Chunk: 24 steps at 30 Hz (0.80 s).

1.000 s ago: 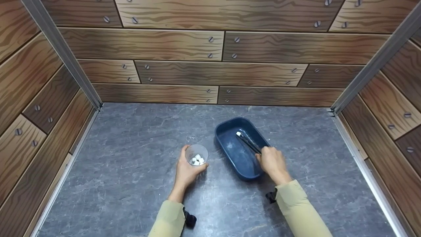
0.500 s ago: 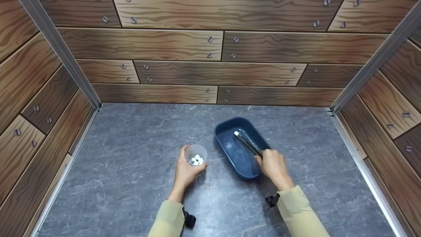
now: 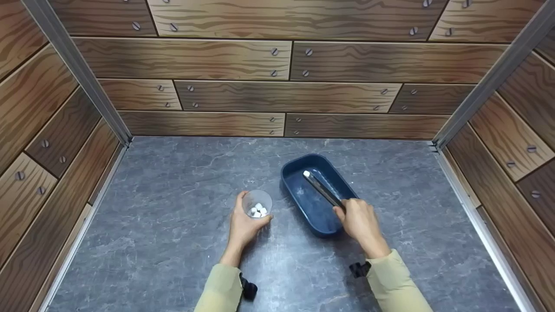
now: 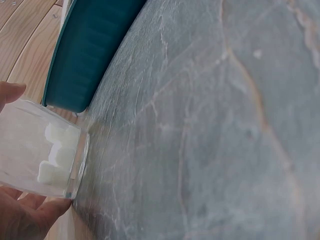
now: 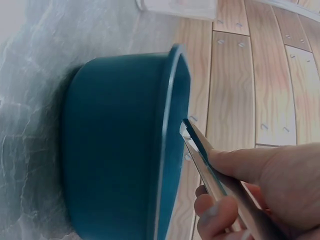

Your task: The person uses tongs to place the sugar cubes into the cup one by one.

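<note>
My left hand [image 3: 246,223] curls around a clear cup [image 3: 257,197] with several white cubes [image 3: 259,211] at its bottom. In the left wrist view, the cup [image 4: 25,145] stands at the grey tabletop, thumb on one side and fingers on the other. My right hand [image 3: 361,222] grips slim shiny tongs [image 3: 324,190] over the dark blue basin [image 3: 299,207]. One white cube [image 3: 306,173] sits between the tips of the tongs. From the right wrist, the tongs [image 5: 215,182] appear pinched between thumb and fingers, with their tips near the basin's rim [image 5: 167,105].
The grey marbled tabletop [image 3: 182,186] is bounded by wood-patterned panels [image 3: 286,95] at the back and both sides. Metal corner posts [image 3: 82,73] stand at the left and right. A small black camera [image 3: 360,269] is strapped to the right wrist.
The tongs have risen a little with the white cube between their tips, which have shifted left and away from me. My left hand and the cup stay in place.
</note>
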Each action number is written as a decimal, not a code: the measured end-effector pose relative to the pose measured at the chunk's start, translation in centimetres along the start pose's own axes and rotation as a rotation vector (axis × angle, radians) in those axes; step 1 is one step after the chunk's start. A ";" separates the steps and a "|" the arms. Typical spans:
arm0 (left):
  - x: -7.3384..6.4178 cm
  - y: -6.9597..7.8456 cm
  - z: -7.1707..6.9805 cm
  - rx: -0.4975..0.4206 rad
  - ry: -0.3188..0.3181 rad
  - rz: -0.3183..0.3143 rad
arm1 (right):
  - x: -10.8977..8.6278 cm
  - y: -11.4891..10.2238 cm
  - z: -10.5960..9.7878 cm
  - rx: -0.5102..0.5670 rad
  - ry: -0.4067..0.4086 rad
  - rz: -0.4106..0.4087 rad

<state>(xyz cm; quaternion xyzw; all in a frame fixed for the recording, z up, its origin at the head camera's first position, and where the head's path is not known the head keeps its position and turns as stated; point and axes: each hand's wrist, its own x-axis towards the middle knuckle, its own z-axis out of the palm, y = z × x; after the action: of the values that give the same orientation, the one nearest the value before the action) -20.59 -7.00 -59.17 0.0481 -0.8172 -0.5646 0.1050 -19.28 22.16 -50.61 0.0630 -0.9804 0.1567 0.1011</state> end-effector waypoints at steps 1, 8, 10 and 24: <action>0.0 0.0 0.0 -0.001 0.000 -0.001 | -0.1 -0.1 -0.1 0.005 0.011 -0.011; -0.1 -0.1 -0.1 -0.009 -0.005 0.003 | -0.8 -1.4 -0.7 0.044 0.058 -0.063; 0.0 -0.1 -0.1 -0.008 -0.004 0.008 | -0.9 -1.8 -0.9 0.070 0.049 -0.073; 0.0 0.0 0.1 0.006 0.009 0.006 | -2.2 -4.6 -2.1 0.155 0.054 -0.233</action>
<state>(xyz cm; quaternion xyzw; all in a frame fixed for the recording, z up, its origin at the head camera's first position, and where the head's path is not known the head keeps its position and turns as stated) -20.60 -6.94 -59.20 0.0484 -0.8188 -0.5614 0.1101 -16.07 18.65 -47.78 0.1797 -0.9483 0.2210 0.1399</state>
